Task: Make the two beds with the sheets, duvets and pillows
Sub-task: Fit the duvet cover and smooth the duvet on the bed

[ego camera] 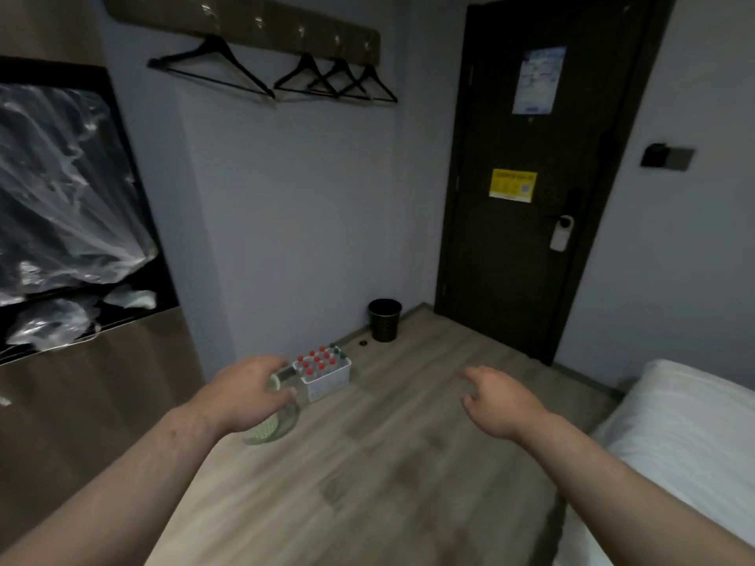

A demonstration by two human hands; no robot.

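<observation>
- Far left of both grips, a dark panel (pixel 61 198) on the wall is draped in crinkled clear plastic. No bedding shows there.
- The left grip (pixel 249 396) reaches forward with its fingers curled downward over a pale green basket (pixel 271 426) that seems to stand on the floor (pixel 388 463). Blur hides whether the fingers clasp it or only pass in front of it, so I cannot tell.
- Just beyond and to the right of the left grip stands a white crate (pixel 327 384) of red-capped bottles. Farther off, between the two grips, a black bin (pixel 385 320) sits by the wall, and hangers (pixel 335 81) hang high above it.
- The right grip (pixel 496 402) is held forward with loose, spread fingers, wide and holding nothing.
- Well beyond the right grip is a closed dark door (pixel 531 177).
- The task's thing lies right of the right grip and nearer the person. It is one corner of a bed (pixel 613 537) with white bedding (pixel 686 426) mounded on it. Whether the mound is a pillow or a duvet is unclear, and the second bed is out of view.
- The bedding is probably soft, light, limp and bulky, and not fragile.
- Smooth cloth would likely slide over the mattress and sag from a single hold.
- It would be best taken at corners or along a hem, with the grips well apart, and a pillow by its short ends.
</observation>
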